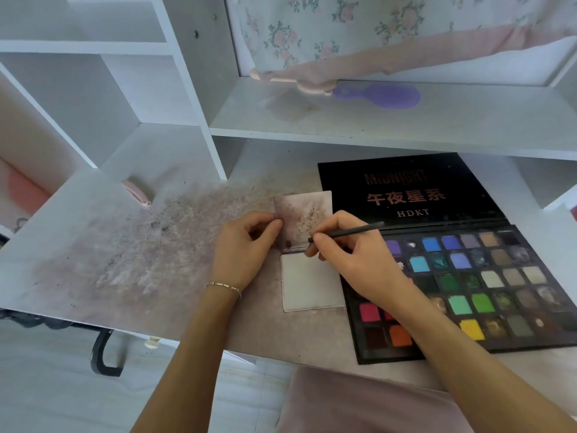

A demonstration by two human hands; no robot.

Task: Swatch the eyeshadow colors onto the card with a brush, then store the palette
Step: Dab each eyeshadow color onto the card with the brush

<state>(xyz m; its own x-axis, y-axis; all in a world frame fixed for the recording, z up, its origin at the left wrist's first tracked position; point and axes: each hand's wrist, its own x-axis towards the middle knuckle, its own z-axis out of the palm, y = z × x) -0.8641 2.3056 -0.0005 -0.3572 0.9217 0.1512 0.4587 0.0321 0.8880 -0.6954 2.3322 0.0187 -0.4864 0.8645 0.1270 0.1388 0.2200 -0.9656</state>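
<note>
A white folded card [312,281] lies on the desk just left of the open black eyeshadow palette [487,285]. The card's upper half [304,214] is smudged with grey-pink powder and its lower half is blank. My left hand [246,248] pinches the upper half's left edge. My right hand [352,260] grips a thin dark brush [349,231], whose tip touches the card near the fold. The palette's lid [409,189] lies flat behind the pans, and my right forearm covers some of the left pans.
The white desk top [125,254] is stained with powder left of the card. A pink clip [137,191] lies at the back left. A purple hairbrush [381,94] sits on the shelf above, white cubbies [125,89] stand at left, and a pink cushion [359,401] is below.
</note>
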